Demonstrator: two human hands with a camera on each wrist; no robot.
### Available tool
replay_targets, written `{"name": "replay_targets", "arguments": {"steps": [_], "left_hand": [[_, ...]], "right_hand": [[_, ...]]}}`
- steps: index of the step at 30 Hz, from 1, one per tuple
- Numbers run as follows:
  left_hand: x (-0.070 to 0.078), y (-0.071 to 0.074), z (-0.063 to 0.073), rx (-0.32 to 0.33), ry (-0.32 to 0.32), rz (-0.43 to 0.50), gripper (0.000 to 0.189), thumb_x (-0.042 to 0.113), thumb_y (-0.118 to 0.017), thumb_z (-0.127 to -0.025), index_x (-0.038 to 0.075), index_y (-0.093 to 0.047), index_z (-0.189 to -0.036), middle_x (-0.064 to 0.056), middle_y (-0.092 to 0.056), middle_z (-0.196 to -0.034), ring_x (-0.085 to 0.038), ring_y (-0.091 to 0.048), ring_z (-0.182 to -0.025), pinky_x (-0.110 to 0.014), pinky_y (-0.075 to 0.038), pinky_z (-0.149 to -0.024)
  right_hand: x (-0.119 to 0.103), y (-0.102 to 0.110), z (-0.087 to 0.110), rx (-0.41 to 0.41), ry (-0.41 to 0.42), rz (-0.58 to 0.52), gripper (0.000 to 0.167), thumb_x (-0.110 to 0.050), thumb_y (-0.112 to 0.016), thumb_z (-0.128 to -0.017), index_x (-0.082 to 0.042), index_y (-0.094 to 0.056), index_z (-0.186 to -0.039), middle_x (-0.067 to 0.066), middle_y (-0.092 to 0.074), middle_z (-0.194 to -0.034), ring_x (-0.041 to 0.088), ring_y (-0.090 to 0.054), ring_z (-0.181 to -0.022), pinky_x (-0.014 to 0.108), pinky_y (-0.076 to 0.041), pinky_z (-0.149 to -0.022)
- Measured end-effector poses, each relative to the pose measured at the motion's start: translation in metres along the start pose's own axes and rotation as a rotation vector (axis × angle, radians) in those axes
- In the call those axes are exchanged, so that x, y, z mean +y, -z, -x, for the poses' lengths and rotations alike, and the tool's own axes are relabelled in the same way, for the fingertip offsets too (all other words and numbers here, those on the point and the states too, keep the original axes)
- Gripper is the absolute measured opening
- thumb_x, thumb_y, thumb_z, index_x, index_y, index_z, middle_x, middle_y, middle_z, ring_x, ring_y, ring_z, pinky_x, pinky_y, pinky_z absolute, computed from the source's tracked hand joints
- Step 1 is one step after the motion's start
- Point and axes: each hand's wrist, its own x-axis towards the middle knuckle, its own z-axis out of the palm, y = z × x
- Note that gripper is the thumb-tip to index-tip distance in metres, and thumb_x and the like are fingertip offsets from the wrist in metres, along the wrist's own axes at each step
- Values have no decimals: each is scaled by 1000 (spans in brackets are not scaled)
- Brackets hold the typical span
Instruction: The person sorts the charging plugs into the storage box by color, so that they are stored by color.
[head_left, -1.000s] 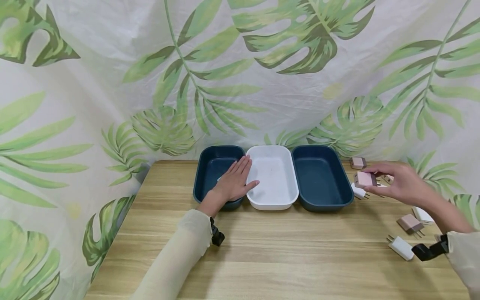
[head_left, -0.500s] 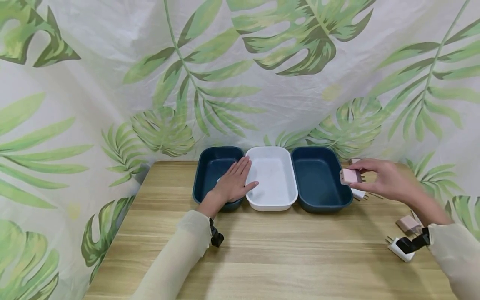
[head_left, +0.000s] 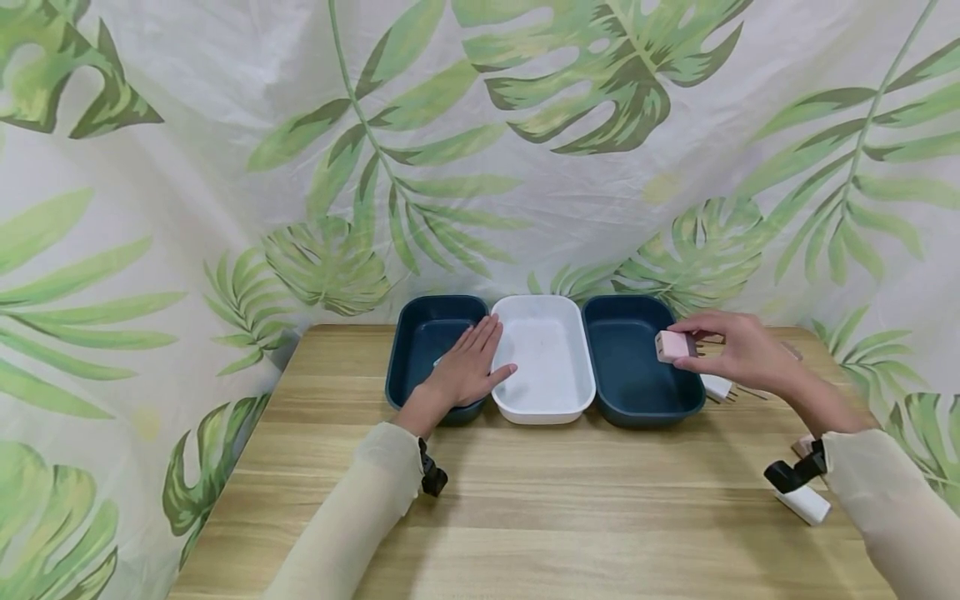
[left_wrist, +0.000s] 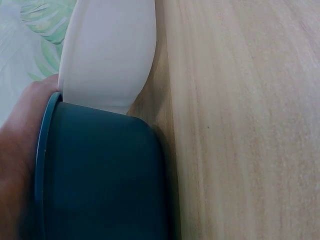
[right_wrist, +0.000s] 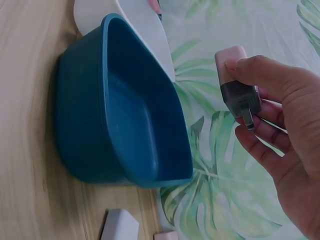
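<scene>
My right hand [head_left: 738, 354] pinches a pink charger plug [head_left: 675, 346] between thumb and fingers, over the right side of the right dark blue bin [head_left: 626, 358]. Metal prongs stick out of the charger's dark end in the right wrist view. With fingers straight, my left hand [head_left: 465, 367] lies across the right rim of the left dark blue bin [head_left: 418, 333], its fingertips at the edge of the white bin [head_left: 543, 354]. A small pale thing in the left bin is mostly hidden beneath that hand. The three bins stand side by side.
White chargers [head_left: 804, 505] lie on the wooden table [head_left: 570, 517] at the right, one white charger [head_left: 716, 388] close beside the right bin. A pink charger [head_left: 802, 446] is partly hidden by the right wrist camera. A leaf-patterned cloth [head_left: 570, 208] hangs behind.
My right hand has moved left with the pink charger, from beside the right bin to over its right side. My left hand has stayed in place.
</scene>
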Motion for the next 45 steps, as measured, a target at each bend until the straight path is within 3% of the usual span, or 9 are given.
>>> {"name": "replay_targets", "arguments": {"steps": [5, 10, 18, 30, 40, 45], "left_hand": [[0, 0, 0, 0, -1, 1, 88, 65, -30, -110, 6, -4, -171, -8, 3, -179, -23, 5, -165, -42, -4, -133], [1, 1, 0, -5, 0, 4, 88, 65, -30, -110, 7, -3, -171, -8, 4, -179, -23, 5, -165, -42, -5, -134], [0, 2, 1, -9, 2, 7, 89, 66, -29, -110, 7, -2, -171, -7, 6, -179, -22, 6, -165, -41, -3, -133], [-2, -2, 0, 6, -7, 28, 88, 64, -32, -110, 7, -4, -171, -8, 3, -179, -24, 4, -165, -43, -5, -134], [-2, -4, -1, -7, -3, 22, 88, 65, -31, -110, 8, -2, -171, -7, 5, -179, -23, 6, -165, -42, -4, -133], [-3, -5, -3, -31, 10, 14, 89, 67, -28, -110, 10, 2, -170, -5, 9, -178, -21, 10, -165, -40, 0, -133]], "right_hand": [[-2, -6, -7, -13, -6, -27, 41, -3, -92, -79, -5, -78, -118, 2, -77, -107, 10, -68, -89, 17, -58, -79], [-3, -12, -16, -29, 0, -40, 40, -7, -92, -81, -6, -78, -119, 0, -76, -107, 10, -65, -87, 16, -54, -76], [-3, -26, -30, -28, 23, -39, 39, -8, -93, -80, -5, -79, -117, 3, -77, -105, 10, -65, -85, 34, -59, -72], [-4, -45, -44, -19, 58, -63, 39, -11, -94, -79, -5, -80, -115, 4, -77, -103, 13, -65, -82, 29, -57, -72], [-10, -53, -59, -78, -14, -102, 40, -14, -92, -83, -5, -78, -119, 6, -77, -109, 16, -66, -89, 30, -58, -78], [-9, -59, -68, -87, -13, -122, 41, -15, -92, -83, -4, -78, -120, 8, -78, -112, 18, -67, -90, 36, -60, -78]]}}
